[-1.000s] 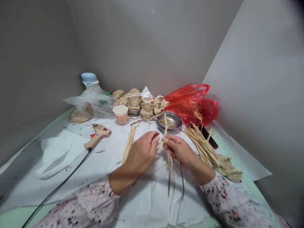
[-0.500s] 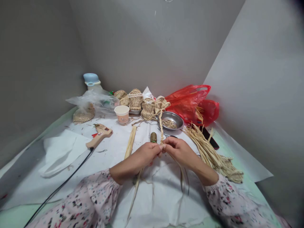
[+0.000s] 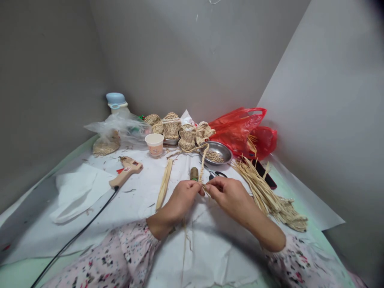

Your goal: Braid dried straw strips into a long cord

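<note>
A pale straw braid (image 3: 202,166) runs from the rim of the metal bowl (image 3: 220,151) down to my fingers. My left hand (image 3: 186,196) is closed on the braid's near end, thumb and forefinger pinching it. Just to the right, my right hand (image 3: 225,191) pinches loose straw strands that come out of the braid. Thin strand ends (image 3: 184,240) hang below my left hand. Behind the hands lie a small dark-green spool (image 3: 194,173) and black-handled scissors (image 3: 220,174), partly hidden.
A glue gun (image 3: 127,171) with its black cord lies left. Flat straw strips (image 3: 164,184) lie nearby. Behind stand a paper cup (image 3: 154,145) and woven straw pieces (image 3: 171,127). To the right are a red plastic bag (image 3: 237,130), a straw bundle (image 3: 261,186) and a phone (image 3: 265,176).
My left hand let go or was apart at first, then closed on the braid's end. My right hand has shifted slightly right with strands. The spool and scissors have come into view.
</note>
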{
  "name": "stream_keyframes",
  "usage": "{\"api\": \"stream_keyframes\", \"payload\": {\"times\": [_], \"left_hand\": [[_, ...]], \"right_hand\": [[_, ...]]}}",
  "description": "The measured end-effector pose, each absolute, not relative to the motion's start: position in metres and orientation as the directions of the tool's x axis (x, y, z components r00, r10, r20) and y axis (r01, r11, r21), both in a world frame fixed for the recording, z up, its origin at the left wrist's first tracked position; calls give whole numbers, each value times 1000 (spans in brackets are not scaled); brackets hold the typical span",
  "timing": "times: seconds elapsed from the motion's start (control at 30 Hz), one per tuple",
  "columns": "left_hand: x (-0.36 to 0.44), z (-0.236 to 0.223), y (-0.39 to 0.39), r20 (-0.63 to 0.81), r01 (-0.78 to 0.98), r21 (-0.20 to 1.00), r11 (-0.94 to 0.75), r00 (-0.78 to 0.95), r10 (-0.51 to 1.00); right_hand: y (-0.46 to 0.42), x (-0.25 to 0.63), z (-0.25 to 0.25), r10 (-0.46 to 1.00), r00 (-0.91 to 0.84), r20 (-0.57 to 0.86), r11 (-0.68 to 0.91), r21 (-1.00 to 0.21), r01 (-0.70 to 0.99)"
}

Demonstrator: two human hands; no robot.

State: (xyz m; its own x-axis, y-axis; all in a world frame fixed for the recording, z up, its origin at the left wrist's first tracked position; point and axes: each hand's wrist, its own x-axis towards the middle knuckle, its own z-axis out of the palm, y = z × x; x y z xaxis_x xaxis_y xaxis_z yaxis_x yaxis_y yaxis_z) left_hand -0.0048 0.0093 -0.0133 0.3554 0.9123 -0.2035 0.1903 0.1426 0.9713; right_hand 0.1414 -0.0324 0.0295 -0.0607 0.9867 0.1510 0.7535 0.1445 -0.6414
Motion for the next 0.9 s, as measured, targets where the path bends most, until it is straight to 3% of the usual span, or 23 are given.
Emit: {"api": "stream_keyframes", "payload": {"times": [0.1,0.27,0.4,0.57,0.7,0.8,0.9], "left_hand": [[-3,-17,10,-243,50,969,241,361,900],[-3,-17,9,-295,-189,893,408,438,849],[-3,-18,10,-299,-190,887,421,459,837],[-3,-20,11,-257,-139,929,344,427,867],[-2,-18,10,-218,-128,941,315,485,847],[-2,-16,8,-204,-125,942,311,522,828],[-1,-15,7,-184,-112,951,289,547,817]], "right_hand": [[-40,130,22,977,-82,199,181,-550,815],[-52,109,-1,956,-158,248,218,-238,946],[-59,100,-8,951,-196,237,225,-102,969],[-59,118,21,944,-266,197,309,-241,920],[-43,144,41,943,-112,314,228,-362,904],[-27,153,34,978,-141,154,206,-598,774],[-18,151,19,967,-256,-5,126,-862,492]]}}
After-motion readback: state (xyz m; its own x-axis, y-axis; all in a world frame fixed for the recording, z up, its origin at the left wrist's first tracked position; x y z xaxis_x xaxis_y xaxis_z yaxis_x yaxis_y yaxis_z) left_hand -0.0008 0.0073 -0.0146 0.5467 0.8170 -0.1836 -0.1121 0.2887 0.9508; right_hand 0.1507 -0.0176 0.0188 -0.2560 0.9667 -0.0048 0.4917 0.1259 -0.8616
